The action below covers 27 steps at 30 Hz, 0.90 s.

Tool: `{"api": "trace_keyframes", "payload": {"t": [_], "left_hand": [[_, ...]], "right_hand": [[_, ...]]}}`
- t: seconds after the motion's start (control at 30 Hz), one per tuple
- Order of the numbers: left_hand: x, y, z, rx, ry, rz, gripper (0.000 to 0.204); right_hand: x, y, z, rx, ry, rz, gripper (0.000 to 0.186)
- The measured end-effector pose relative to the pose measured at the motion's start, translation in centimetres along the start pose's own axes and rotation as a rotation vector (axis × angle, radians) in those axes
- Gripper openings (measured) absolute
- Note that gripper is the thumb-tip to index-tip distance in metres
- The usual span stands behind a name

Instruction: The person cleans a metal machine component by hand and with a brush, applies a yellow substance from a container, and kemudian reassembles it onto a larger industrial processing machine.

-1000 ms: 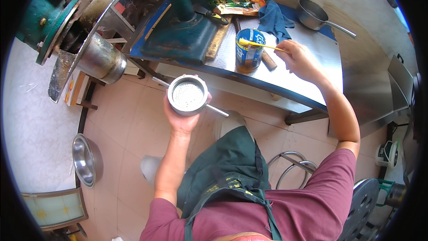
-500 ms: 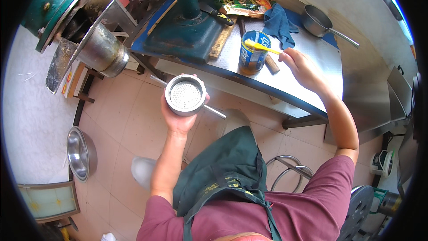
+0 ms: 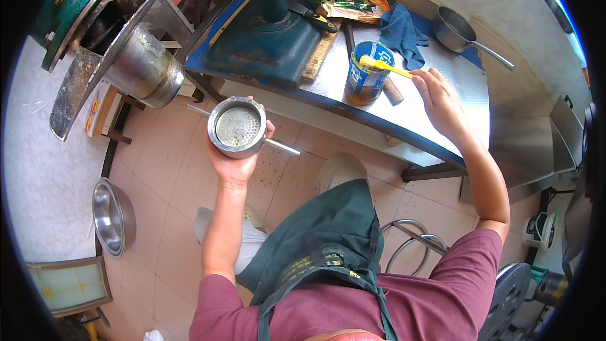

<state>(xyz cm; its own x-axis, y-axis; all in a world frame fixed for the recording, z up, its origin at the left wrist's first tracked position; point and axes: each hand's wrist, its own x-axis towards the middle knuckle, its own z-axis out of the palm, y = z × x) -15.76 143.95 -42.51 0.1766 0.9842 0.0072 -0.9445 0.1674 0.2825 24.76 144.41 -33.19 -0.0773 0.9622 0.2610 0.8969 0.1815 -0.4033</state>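
Note:
My left hand [image 3: 235, 163] holds up a round metal cup [image 3: 237, 127] with a perforated bottom and a thin rod sticking out on either side. The fingers wrap round it from below and behind. In my right hand [image 3: 440, 102] is the handle of a yellow brush [image 3: 392, 69], pinched between thumb and fingers. Its pale bristle end lies over the mouth of a blue can [image 3: 368, 74] with amber content low inside. The can stands near the table's front edge, beside a wooden handle [image 3: 392, 91].
A green press base [image 3: 265, 57] occupies the table's left part. Behind the can lie a blue cloth [image 3: 404, 35], a foil package [image 3: 349, 1] and a saucepan [image 3: 454, 28]. At left, a metal cylinder [image 3: 144, 66] hangs from machinery above a floor-level steel basin [image 3: 113, 218]. A metal stool [image 3: 413, 240] stands near my legs.
My left hand has carried the perforated cup left and slightly toward the hanging cylinder, tilting it a little. My right hand keeps the brush at the can; the view has shifted slightly.

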Motion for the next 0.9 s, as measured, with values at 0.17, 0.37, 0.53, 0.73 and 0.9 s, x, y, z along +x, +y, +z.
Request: {"api": "trace_keyframes", "payload": {"t": [0.17, 0.37, 0.53, 0.73, 0.9], "left_hand": [[-0.2, 1.3, -0.9, -0.063, -0.137, 0.003, 0.069], [-0.2, 2.4, -0.2, -0.106, -0.103, 0.042, 0.068], [0.7, 4.1, 0.0, -0.158, -0.096, 0.064, 0.067], [1.5, 6.1, -2.1, -0.032, 0.021, 0.053, 0.062], [1.2, 9.0, -5.4, -0.105, -0.006, 0.015, 0.061]], "right_hand": [[-0.1, 1.8, 0.3, 0.128, -0.048, -0.018, 0.024], [-1.1, -1.3, -0.3, 0.325, -0.02, 0.069, 0.015], [-1.4, -8.6, 3.0, 0.853, -0.211, 0.029, 0.025], [3.2, -16.9, 14.3, 1.056, -0.367, -0.135, 0.028], [5.6, -22.0, 19.7, 1.177, -0.235, -0.274, 0.032]]}}
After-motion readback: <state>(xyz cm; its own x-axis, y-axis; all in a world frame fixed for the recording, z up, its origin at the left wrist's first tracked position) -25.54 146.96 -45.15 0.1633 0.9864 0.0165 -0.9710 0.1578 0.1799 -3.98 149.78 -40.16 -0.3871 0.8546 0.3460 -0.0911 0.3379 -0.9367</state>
